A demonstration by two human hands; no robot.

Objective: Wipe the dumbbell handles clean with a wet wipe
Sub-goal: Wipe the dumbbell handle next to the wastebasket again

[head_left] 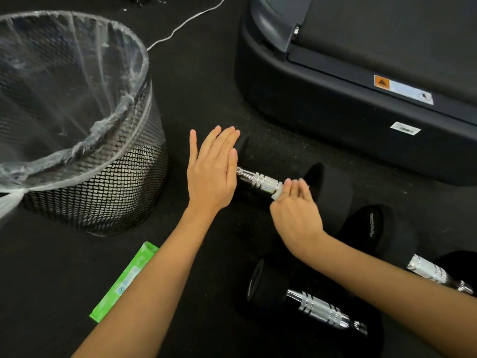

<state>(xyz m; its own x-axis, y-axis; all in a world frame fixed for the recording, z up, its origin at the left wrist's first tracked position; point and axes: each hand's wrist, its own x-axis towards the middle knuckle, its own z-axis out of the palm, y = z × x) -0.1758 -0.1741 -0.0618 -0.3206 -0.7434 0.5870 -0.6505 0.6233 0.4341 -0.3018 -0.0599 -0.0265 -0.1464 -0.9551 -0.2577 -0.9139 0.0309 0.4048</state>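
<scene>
The black rubber-ended dumbbell with a knurled chrome handle is lying on the dark speckled rubber floor, between a black mesh wastebasket lined with clear plastic and the base of a dark treadmill. The right hand is closing its grip around a small white wet wipe, pressing it against the handle's right end. The left hand is lying flat and open over the left weight, holding nothing, probably to stop the dumbbell rolling. Two more chrome-handled dumbbells are waiting nearer the person, and a green wipes packet is resting by the left forearm.
</scene>
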